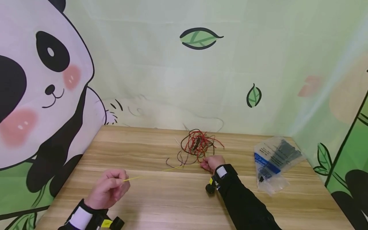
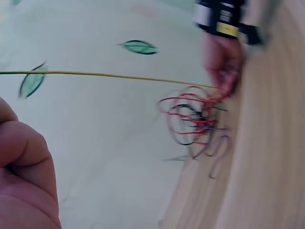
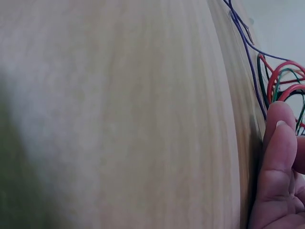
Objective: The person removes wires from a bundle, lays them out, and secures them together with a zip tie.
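A thin yellow wire (image 1: 172, 168) stretches, nearly straight, over the wooden table from one hand to the other. Its near end is pinched between the thumb and finger of my left hand (image 1: 110, 188). At the back of the table lies a tangled bundle of wires (image 1: 199, 142), mostly red and black, with some green. My right hand (image 1: 213, 163) pinches wires at the bundle's front edge; the fingers (image 3: 281, 143) hide exactly which strands. Purple wires (image 2: 220, 148) curl loosely out of the bundle beside that hand.
To the right of my right arm lies a clear plastic bag (image 1: 268, 164) with a blue band and dark grey pieces inside. A printed cloth backdrop (image 1: 155, 70) rises behind the wooden table (image 1: 161, 204), and its panda side stands along the left.
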Motion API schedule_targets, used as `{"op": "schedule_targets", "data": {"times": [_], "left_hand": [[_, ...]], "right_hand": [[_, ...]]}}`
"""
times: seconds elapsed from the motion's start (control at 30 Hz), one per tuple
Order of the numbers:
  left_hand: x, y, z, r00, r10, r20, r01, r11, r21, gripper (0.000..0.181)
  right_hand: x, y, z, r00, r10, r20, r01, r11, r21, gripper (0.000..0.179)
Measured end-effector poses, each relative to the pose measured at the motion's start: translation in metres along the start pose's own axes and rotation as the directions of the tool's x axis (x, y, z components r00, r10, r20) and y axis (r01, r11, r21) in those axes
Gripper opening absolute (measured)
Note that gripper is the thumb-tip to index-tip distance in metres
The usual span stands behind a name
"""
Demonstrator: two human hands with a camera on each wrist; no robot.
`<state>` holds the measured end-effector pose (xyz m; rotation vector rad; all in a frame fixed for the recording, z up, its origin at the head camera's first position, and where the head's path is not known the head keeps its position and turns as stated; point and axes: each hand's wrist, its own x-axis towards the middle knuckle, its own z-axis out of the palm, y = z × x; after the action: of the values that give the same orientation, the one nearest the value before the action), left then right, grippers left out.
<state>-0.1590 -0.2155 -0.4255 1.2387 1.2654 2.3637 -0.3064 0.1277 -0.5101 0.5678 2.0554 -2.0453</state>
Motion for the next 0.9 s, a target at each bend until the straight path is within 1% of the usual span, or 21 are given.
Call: {"op": "schedule_targets", "data": {"times": [0.03,0.1,0.2,0.27,0.33,0.4,0.43,0.5,0.57,0.63,0.7,0.73,0.77,0.8,0.83,0.9], "left_hand": [[0.000,0.003,-0.003,0.999,0.044,0.021,-0.043,0.998,-0.041,0.029],[0.000,0.009,-0.008,0.991,0.121,0.050,-0.115,0.987,-0.109,0.029],[0.001,0.020,-0.012,0.976,0.202,0.079,-0.185,0.964,-0.189,0.028],[0.003,0.027,-0.013,0.961,0.253,0.106,-0.222,0.944,-0.242,0.027],[0.005,0.033,-0.014,0.945,0.297,0.138,-0.246,0.922,-0.300,0.026],[0.007,0.040,-0.014,0.923,0.341,0.176,-0.268,0.901,-0.341,0.027],[0.008,0.044,-0.014,0.913,0.357,0.196,-0.271,0.892,-0.362,0.027],[0.009,0.051,-0.014,0.898,0.378,0.226,-0.271,0.879,-0.393,0.028],[0.010,0.058,-0.013,0.882,0.405,0.240,-0.283,0.863,-0.418,0.028],[0.009,0.066,-0.014,0.881,0.413,0.231,-0.280,0.849,-0.449,0.028],[0.005,0.073,-0.015,0.884,0.423,0.201,-0.289,0.831,-0.476,0.027],[0.002,0.077,-0.016,0.885,0.430,0.178,-0.300,0.821,-0.486,0.026],[-0.002,0.081,-0.017,0.892,0.429,0.145,-0.309,0.811,-0.498,0.025],[-0.005,0.084,-0.018,0.895,0.431,0.115,-0.320,0.800,-0.507,0.024],[-0.008,0.087,-0.020,0.895,0.438,0.083,-0.338,0.788,-0.515,0.023],[-0.013,0.090,-0.022,0.891,0.454,0.023,-0.374,0.759,-0.533,0.021]], "right_hand": [[0.000,0.000,0.000,1.000,0.004,-0.001,-0.004,1.000,0.003,0.023],[0.001,0.000,0.000,1.000,0.008,0.003,-0.008,1.000,0.007,0.022],[0.003,0.000,-0.001,1.000,0.016,0.007,-0.016,1.000,0.003,0.020],[0.004,0.000,-0.001,1.000,0.019,0.014,-0.020,1.000,0.008,0.020],[0.006,0.000,-0.002,0.999,0.026,0.022,-0.026,1.000,0.009,0.019],[0.007,-0.001,-0.001,0.999,0.031,0.030,-0.031,0.999,0.013,0.019],[0.007,-0.002,-0.001,0.999,0.031,0.033,-0.032,0.999,0.011,0.019],[0.007,-0.002,-0.001,0.999,0.025,0.039,-0.025,1.000,0.005,0.020],[0.008,-0.003,-0.001,0.999,0.019,0.042,-0.019,1.000,-0.004,0.020],[0.008,-0.003,-0.001,0.999,0.015,0.045,-0.014,1.000,-0.017,0.020],[0.009,-0.003,-0.002,0.999,0.016,0.048,-0.015,1.000,-0.025,0.020],[0.010,-0.003,-0.002,0.999,0.020,0.050,-0.019,0.999,-0.026,0.020],[0.011,-0.003,-0.002,0.998,0.024,0.050,-0.023,0.999,-0.027,0.020],[0.011,-0.003,-0.002,0.998,0.028,0.051,-0.027,0.999,-0.026,0.020],[0.012,-0.003,-0.001,0.998,0.030,0.053,-0.029,0.999,-0.025,0.020],[0.013,-0.003,-0.002,0.998,0.035,0.053,-0.034,0.999,-0.022,0.019]]}}
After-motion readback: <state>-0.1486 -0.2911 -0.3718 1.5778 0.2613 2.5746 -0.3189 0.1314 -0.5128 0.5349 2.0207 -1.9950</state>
